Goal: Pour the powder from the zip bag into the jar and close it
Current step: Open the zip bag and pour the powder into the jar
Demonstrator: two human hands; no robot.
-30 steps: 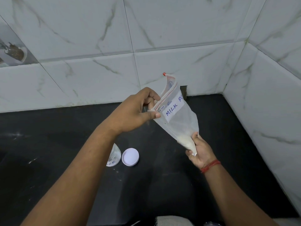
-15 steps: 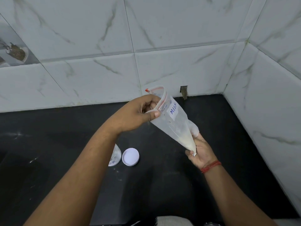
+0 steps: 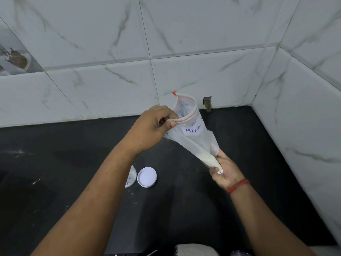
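Note:
A clear zip bag [image 3: 193, 137] with a label reading "MILK" hangs in the air above the black counter, its red-striped mouth gaping wide and facing up. White powder sits in its lower corner. My left hand [image 3: 153, 126] pinches the rim of the mouth. My right hand [image 3: 224, 170] grips the bottom corner where the powder is. The jar [image 3: 132, 177] stands on the counter, mostly hidden behind my left forearm. Its white lid [image 3: 147, 177] lies flat beside it on the right.
The black counter [image 3: 184, 209] runs to white marble-patterned wall tiles [image 3: 203, 74] at the back and on the right, forming a corner. A small notch in the tile [image 3: 207, 103] sits at the counter's back edge. Powder specks lie near the jar.
The bag's mouth has spread from a narrow slit to a round gaping ring and turned so the label faces me. Both hands keep their grip at about the same place.

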